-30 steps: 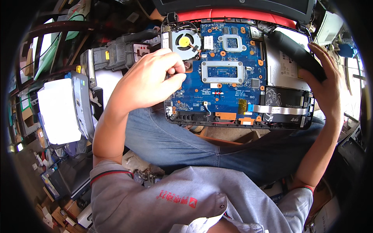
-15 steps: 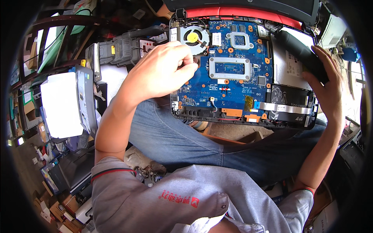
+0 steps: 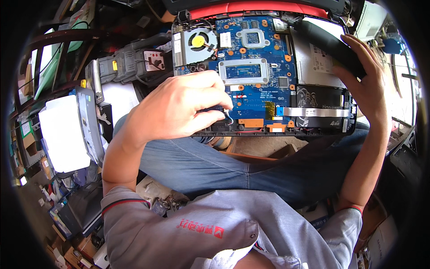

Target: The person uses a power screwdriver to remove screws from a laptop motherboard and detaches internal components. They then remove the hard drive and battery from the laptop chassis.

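Observation:
An opened laptop (image 3: 242, 130) lies across my lap, its blue motherboard (image 3: 251, 96) bare. My left hand (image 3: 179, 105) is over the board's lower left, thumb and forefinger brought together at a small white cable plug (image 3: 227, 112). Whether the fingertips grip the plug or only touch it is hard to see. My right hand (image 3: 369, 74) wraps round a thick black screwdriver-like tool (image 3: 329, 47), which slants over the silver optical drive (image 3: 309, 67). A cooling fan (image 3: 197, 45) with a yellow centre sits at the upper left. A white ribbon cable (image 3: 316, 112) crosses the black drive (image 3: 318, 123).
The laptop's red-edged screen part (image 3: 260, 8) is at the far side. To the left stand a grey device with a red panel (image 3: 154, 60) and a white sheet (image 3: 62, 134) against a dark panel. Boxes (image 3: 74, 251) and clutter fill the lower left.
My left hand has come down from beside the fan to the board's lower cable plug. The laptop appears shifted left and slightly up in view. My right hand still holds the tool.

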`<state>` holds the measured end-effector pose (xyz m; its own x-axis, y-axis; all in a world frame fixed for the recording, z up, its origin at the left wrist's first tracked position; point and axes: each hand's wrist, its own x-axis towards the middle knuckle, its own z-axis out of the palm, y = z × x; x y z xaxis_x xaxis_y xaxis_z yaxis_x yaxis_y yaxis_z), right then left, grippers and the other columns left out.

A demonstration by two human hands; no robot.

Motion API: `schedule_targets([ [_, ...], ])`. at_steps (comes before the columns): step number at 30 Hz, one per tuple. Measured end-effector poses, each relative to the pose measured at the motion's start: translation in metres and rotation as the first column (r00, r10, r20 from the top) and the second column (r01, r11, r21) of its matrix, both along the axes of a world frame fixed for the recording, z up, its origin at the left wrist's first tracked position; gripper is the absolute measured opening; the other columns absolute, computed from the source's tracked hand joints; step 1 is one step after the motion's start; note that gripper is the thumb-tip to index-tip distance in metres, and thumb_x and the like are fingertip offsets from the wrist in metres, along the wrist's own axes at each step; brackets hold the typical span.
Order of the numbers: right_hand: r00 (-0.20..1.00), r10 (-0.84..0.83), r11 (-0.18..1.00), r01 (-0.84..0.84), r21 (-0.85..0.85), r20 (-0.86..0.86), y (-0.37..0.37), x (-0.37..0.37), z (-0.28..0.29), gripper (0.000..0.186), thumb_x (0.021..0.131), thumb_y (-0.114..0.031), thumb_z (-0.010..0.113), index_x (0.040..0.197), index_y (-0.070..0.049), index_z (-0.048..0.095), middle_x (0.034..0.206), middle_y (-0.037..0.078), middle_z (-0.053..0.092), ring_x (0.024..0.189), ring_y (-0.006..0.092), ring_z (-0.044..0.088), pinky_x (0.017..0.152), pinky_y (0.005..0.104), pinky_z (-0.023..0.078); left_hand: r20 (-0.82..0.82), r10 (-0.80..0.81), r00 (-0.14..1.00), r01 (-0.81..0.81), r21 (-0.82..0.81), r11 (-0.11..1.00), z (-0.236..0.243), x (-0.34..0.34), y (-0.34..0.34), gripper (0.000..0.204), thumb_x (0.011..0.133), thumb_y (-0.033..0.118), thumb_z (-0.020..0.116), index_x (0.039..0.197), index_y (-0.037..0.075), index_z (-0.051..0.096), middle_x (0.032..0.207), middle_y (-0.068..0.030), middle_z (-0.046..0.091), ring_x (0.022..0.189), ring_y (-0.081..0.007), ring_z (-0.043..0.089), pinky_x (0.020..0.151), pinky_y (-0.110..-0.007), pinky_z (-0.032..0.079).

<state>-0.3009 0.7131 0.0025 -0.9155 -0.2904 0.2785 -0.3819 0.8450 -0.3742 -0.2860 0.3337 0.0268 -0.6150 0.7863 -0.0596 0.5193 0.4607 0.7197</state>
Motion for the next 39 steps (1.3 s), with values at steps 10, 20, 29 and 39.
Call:
schedule_targets([
  [10, 0.998, 0.025, 0.999, -0.027, -0.04, -0.062, 0.001, 0.001, 0.0, 0.053, 0.077, -0.017, 0.083, 0.126, -0.007, 0.066, 0.118, 0.016, 0.068, 0.108, 0.0364, 0.064, 0.097, 0.0415, 0.049, -0.141, -0.12, 0.983, 0.115, -0.047, 0.992, -0.007, -0.003, 0.007, 0.019, 0.068, 0.005, 0.082, 0.085, 0.007, 0.074, 0.086, -0.0045, 0.06, 0.075, -0.0207, 0.061, 0.064, -0.033, 0.05],
  [20, 0.975, 0.064, 0.998, -0.063, 0.015, -0.213, 0.0, 0.002, 0.002, 0.049, 0.078, -0.017, 0.083, 0.123, -0.006, 0.068, 0.114, 0.012, 0.069, 0.108, 0.0335, 0.064, 0.094, 0.0406, 0.05, -0.15, -0.129, 0.98, 0.103, -0.172, 0.98, 0.004, 0.004, 0.017, 0.017, 0.077, 0.008, 0.078, 0.088, 0.006, 0.066, 0.093, -0.0077, 0.055, 0.08, -0.026, 0.058, 0.072, -0.038, 0.047],
  [29, 0.989, -0.049, 0.947, 0.09, -0.309, 0.136, -0.091, 0.088, 0.047, 0.028, 0.079, -0.005, 0.083, 0.106, -0.003, 0.072, 0.091, 0.01, 0.07, 0.075, 0.0192, 0.066, 0.069, 0.0305, 0.054, -0.108, -0.056, 0.993, 0.042, -0.127, 0.991, 0.007, -0.001, -0.002, 0.04, 0.068, 0.008, 0.083, 0.101, 0.002, 0.06, 0.097, -0.0129, 0.057, 0.087, -0.0345, 0.061, 0.077, -0.041, 0.05],
  [39, 0.906, -0.057, 0.956, 0.171, -0.237, 0.42, -0.185, 0.101, 0.011, 0.018, 0.083, -0.013, 0.08, 0.086, -0.003, 0.065, 0.073, 0.011, 0.068, 0.058, 0.0276, 0.067, 0.053, 0.0362, 0.052, -0.147, -0.017, 0.989, 0.001, -0.111, 0.994, -0.003, 0.007, -0.008, 0.037, 0.071, 0.006, 0.077, 0.103, 0.002, 0.06, 0.102, -0.0125, 0.056, 0.095, -0.0335, 0.06, 0.083, -0.041, 0.049],
])
